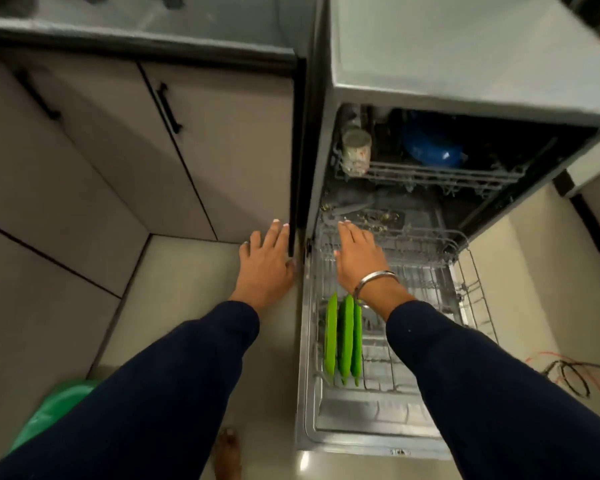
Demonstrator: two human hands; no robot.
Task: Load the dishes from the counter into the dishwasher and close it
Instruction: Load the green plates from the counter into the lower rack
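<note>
My right hand (359,258) is flat, fingers straight and spread, holding nothing, above the back of the pulled-out lower rack (426,271); I cannot tell whether it touches the wire. My left hand (265,261) is also flat and empty, fingers together, beside the dark cabinet edge (293,188) left of the dishwasher (465,64). Three green plates (343,341) stand on edge in the lower rack's front left, over the lowered door (361,431). In the upper rack (440,176) sit a patterned mug (355,152) at left and a blue bowl (433,150) further back.
</note>
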